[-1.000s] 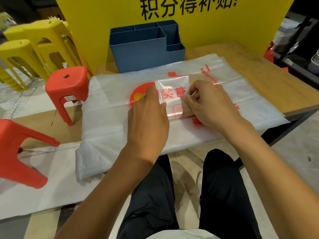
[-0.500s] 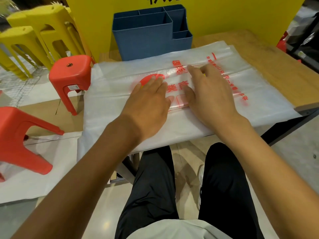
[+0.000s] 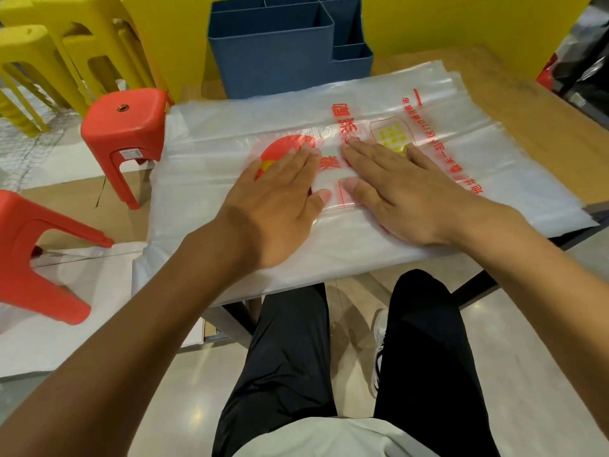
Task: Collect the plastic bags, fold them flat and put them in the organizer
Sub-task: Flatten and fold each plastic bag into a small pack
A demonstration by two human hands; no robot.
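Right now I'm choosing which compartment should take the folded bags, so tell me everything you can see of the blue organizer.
The dark blue plastic organizer stands upright at the far edge of the wooden table, against a yellow board. It has one large front compartment, narrower ones behind it, and a lower small compartment at its right side. What shows of the insides looks empty, though the bottoms are hidden. The far edge of the translucent red-printed plastic bags reaches its base. Neither hand touches it.
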